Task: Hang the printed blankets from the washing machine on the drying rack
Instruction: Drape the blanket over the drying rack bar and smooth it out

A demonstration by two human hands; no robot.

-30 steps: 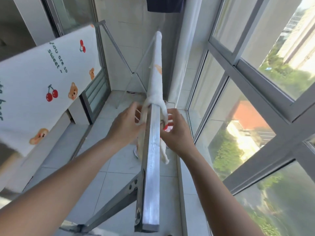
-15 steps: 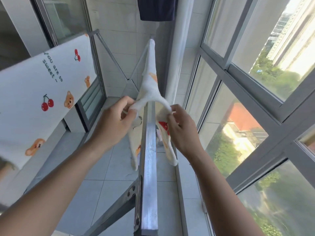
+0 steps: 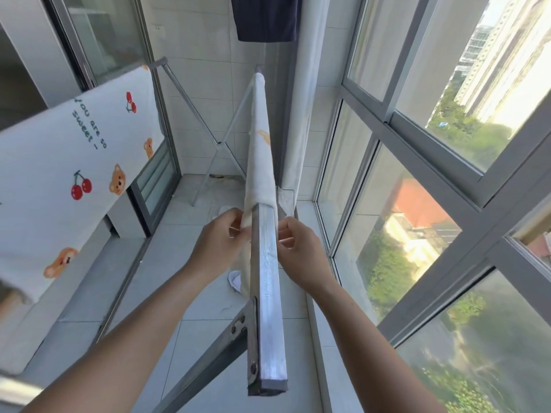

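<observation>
Blanket [image 3: 258, 162] drapes rack bar [image 3: 267, 293]; window [image 3: 417, 180] right | second blanket [image 3: 59, 162] left

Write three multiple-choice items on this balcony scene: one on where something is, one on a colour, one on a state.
1. Where does the blanket being hung lie?
A. on the floor
B. draped over the metal rail
C. on the window sill

2. What colour is the garment hanging at the top?
A. dark navy
B. red
C. yellow

3. What are the hands doing?
A. hanging free
B. both gripping the rail's end
C. pinching the blanket's near edge

Key: 1 B, the blanket straddles the metal rail. 2 A, the garment is dark navy. 3 C, the left hand and right hand hold cloth on either side of the rail.
</observation>
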